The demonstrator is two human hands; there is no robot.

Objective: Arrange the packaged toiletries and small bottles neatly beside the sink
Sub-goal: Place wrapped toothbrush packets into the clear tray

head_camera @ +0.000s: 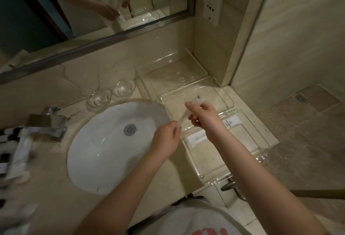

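The left hand (165,137) and right hand (202,115) meet in the middle of the frame, over the right rim of the sink (89,160). Between them they hold a clear packet (184,116). The left thumb and fingers pinch its lower end and the right hand's curled fingers pinch its upper part. The packet is blurred, with a dark spot near its upper tip, and what it holds cannot be made out. It hangs above the near left corner of a clear tray (231,104).

The surface is a beige, veined stone counter (56,201) with the white oval sink set into it, its drain (130,129) just left of the left hand. A framed mirror (93,10) fills the upper left, and a white socket panel (211,1) is on the tiled side wall at the top. At right lies a lower pebbled shower floor (308,141) with a floor drain (300,98).

Two glass tumblers (110,94) stand side by side behind the sink. A chrome tap (46,122) sits at left, and beyond it, at the left edge, is a blurred cluster of white tubes and dark-capped bottles (18,150).

The stepped tray holds two white packets (197,138), partly hidden by the right forearm.
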